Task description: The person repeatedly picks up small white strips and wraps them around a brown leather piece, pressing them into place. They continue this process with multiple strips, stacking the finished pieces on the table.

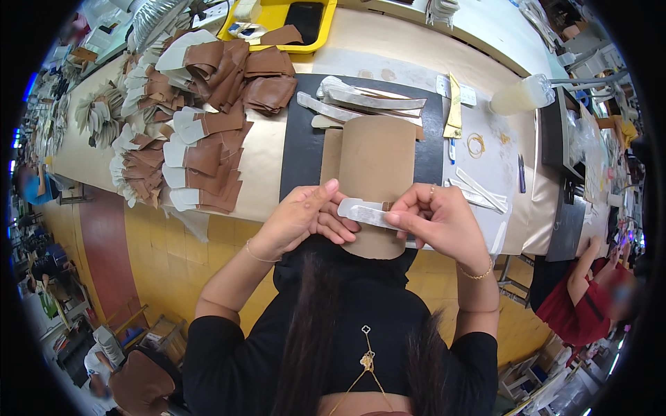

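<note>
Between the thumb and fingers of my right hand (433, 218) is the right end of a pale white strip (368, 213) with a rounded left end. My left hand (305, 216) is open, its thumb raised and its fingers spread beside and partly beneath the strip's left end. Below the strip, a brown curved form (378, 156) runs from the table's mat toward my lap. A small brown bit shows by my right fingertips; I cannot make out what it is. Behind the form, several long whitish strips (371, 99) lie in a loose pile on a black mat (300, 149).
Stacked brown and white leather pieces (211, 156) cover the table's left. A yellow tray (322, 38) holding a phone (303, 21) stands behind them. To the right are a yellow-handled cutter (453, 107), loose white strips (480, 188) and a cloudy bottle (517, 97). Another person (579, 298) sits far right.
</note>
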Demonstrator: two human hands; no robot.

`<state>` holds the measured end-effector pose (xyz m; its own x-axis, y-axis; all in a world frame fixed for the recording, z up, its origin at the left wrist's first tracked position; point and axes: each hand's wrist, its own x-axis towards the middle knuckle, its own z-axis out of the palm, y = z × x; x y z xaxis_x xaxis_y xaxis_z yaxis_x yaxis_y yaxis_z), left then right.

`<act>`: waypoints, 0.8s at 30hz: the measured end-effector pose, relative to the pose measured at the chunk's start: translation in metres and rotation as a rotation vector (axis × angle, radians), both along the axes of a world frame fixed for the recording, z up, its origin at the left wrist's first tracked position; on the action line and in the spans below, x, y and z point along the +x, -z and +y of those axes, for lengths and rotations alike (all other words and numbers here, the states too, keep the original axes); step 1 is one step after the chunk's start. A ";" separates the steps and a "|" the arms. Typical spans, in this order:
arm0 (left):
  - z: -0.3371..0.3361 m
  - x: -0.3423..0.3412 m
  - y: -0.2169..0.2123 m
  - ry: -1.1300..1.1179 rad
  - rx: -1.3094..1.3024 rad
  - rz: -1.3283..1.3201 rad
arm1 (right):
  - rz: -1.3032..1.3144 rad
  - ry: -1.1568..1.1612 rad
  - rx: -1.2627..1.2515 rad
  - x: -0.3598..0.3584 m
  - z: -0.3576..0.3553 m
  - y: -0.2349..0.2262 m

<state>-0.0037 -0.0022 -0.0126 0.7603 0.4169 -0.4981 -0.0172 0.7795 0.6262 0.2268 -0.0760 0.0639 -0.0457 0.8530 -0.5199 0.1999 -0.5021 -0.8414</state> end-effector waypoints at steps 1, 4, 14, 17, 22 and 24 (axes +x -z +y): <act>0.000 0.000 0.000 0.001 0.003 0.001 | -0.025 -0.027 0.007 -0.003 0.004 -0.001; -0.001 0.001 0.000 0.010 0.021 0.010 | -0.110 -0.088 -0.002 -0.009 0.015 -0.003; -0.001 0.002 -0.004 0.043 0.072 0.058 | -0.169 -0.129 -0.026 -0.011 0.023 -0.003; -0.001 0.004 -0.005 0.046 0.082 0.070 | -0.179 -0.123 -0.041 -0.011 0.024 -0.002; -0.001 0.004 -0.007 0.038 0.085 0.083 | -0.172 -0.113 -0.025 -0.012 0.024 -0.002; 0.000 0.005 -0.009 0.048 0.112 0.107 | -0.170 -0.106 -0.019 -0.012 0.024 -0.002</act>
